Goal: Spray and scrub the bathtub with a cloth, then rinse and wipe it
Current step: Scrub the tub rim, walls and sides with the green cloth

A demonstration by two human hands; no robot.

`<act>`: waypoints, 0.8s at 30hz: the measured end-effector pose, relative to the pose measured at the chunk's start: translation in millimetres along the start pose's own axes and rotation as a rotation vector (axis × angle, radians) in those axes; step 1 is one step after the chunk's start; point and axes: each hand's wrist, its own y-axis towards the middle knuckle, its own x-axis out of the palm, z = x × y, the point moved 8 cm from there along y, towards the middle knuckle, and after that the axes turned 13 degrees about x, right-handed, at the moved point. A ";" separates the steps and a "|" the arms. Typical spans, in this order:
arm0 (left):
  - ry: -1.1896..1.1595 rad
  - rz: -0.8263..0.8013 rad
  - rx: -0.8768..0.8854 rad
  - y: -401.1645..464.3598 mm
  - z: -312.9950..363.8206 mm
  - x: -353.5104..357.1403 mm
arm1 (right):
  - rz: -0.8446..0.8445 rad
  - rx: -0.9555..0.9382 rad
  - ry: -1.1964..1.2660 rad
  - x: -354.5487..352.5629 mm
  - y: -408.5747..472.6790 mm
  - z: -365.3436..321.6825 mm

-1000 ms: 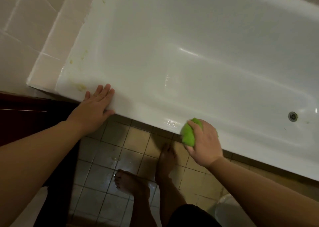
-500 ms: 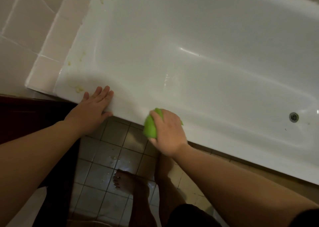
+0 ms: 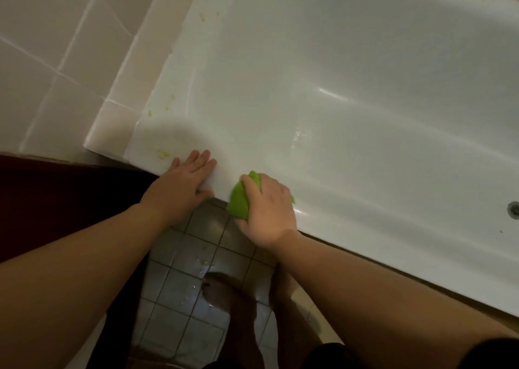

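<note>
tub: I see a glossy white bathtub, smooth curved walls, wet glare streaks on the near inner wall
cloth: bright green cloth, soft, bunched, on the tub's near rim
right hand: fingers curled round the cloth, pressing it on the rim
left hand: flat, fingers straight, resting on the rim just left of the cloth
grime: yellowish specks on the left rim
drain: round metal, far right
floor: small square tiles, wet patches, my bare feet on them
</note>
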 end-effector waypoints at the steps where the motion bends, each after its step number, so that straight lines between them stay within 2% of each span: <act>1: -0.005 0.023 0.014 -0.9 -0.2 -1.0 | -0.007 -0.021 0.002 3.6 6.5 -13.3; 6: 0.004 0.170 0.124 -6.1 -1.0 -12.5 | 0.030 -0.052 -0.019 13.8 18.3 -28.3; 8: 0.063 0.285 0.144 -12.1 -8.6 -24.2 | 0.046 -0.047 -0.009 17.1 17.8 -26.6; 10: 0.051 0.422 0.104 -20.6 -25.4 -41.3 | 0.068 -0.023 0.015 19.6 18.9 -27.9; 13: -0.042 0.577 -0.063 -34.8 -70.2 -67.6 | 0.092 -0.011 0.052 23.8 28.0 -49.1; 16: -0.059 0.632 -0.197 -40.6 -116.1 -84.0 | 0.095 -0.067 0.137 29.6 48.1 -92.5; 20: -0.193 0.690 -0.246 -30.2 -152.6 -97.9 | 0.144 -0.106 0.246 34.4 87.0 -147.4; 24: -0.349 0.794 -0.274 -21.9 -166.4 -109.1 | 0.139 -0.197 0.103 39.0 118.5 -194.0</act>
